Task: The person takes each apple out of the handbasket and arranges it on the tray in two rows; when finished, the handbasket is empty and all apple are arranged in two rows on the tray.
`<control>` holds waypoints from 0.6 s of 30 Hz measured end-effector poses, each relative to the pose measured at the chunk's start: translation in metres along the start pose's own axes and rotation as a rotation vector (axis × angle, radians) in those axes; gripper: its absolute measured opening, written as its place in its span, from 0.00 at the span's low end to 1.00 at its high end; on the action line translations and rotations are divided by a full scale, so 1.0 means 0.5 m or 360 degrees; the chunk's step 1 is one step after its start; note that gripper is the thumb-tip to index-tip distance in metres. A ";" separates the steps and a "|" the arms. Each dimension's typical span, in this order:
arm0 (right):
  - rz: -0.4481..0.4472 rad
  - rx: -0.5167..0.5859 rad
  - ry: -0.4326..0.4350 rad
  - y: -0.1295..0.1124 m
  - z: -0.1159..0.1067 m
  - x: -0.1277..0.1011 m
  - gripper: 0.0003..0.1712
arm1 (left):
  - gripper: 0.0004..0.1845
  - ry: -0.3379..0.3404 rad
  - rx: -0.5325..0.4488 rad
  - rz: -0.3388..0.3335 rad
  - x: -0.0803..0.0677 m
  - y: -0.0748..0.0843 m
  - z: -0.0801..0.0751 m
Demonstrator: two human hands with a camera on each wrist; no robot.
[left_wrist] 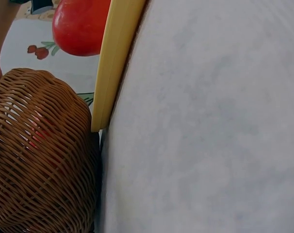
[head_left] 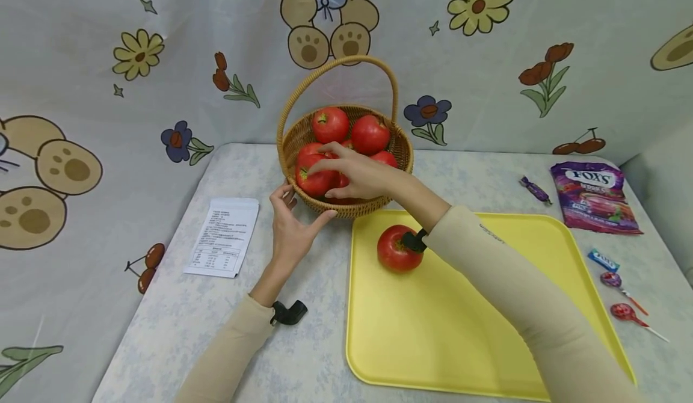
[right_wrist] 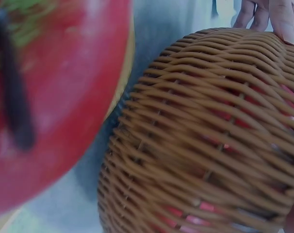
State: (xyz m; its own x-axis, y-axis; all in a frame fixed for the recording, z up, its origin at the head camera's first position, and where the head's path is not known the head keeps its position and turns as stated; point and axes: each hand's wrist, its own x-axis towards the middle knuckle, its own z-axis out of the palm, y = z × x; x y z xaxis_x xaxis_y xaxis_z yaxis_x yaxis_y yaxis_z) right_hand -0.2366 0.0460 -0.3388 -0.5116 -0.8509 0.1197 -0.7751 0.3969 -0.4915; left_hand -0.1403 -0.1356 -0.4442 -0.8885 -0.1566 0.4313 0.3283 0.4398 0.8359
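A round wicker basket (head_left: 354, 210) with a tall arched handle holds several red apples (head_left: 370, 135). My left hand (head_left: 295, 228) holds the basket at its front left, thumb against the outer wall and fingers by the rim. Over the basket's opening, my right hand (head_left: 354, 171) curves its fingers and thumb about a red apple (head_left: 311, 180) at the front left; the palm hides part of the fruit. Another apple (head_left: 397, 252) sits on the yellow tray (head_left: 460, 331) beneath my right wrist. Close up in the right wrist view, that apple (right_wrist: 84, 92) shows a dark stem.
A printed white packet (head_left: 223, 237) lies left of the basket. Past the tray's right side are a purple candy bag (head_left: 595, 198), wrapped sweets (head_left: 536, 190) and two lollipops (head_left: 622, 313). A patterned cloth (head_left: 216, 18) hangs behind the table.
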 end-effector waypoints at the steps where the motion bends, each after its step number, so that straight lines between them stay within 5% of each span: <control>1: 0.0003 -0.0010 -0.0014 -0.001 0.000 0.004 0.23 | 0.48 -0.0001 0.0004 -0.0002 0.000 0.001 0.000; 9: 0.0079 -0.0081 -0.0129 -0.004 0.004 0.022 0.27 | 0.47 -0.0007 0.0010 0.0005 0.003 0.001 -0.001; 18: 0.0072 -0.0116 -0.0075 -0.003 0.013 0.036 0.24 | 0.47 -0.0029 -0.0003 0.0022 0.002 0.000 -0.001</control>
State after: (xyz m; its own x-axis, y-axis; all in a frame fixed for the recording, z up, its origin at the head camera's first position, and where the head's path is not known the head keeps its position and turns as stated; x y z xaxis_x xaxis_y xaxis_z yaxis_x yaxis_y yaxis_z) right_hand -0.2423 0.0279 -0.3417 -0.5297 -0.8463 0.0570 -0.7776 0.4577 -0.4311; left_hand -0.1408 -0.1365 -0.4437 -0.8896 -0.1347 0.4365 0.3410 0.4401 0.8307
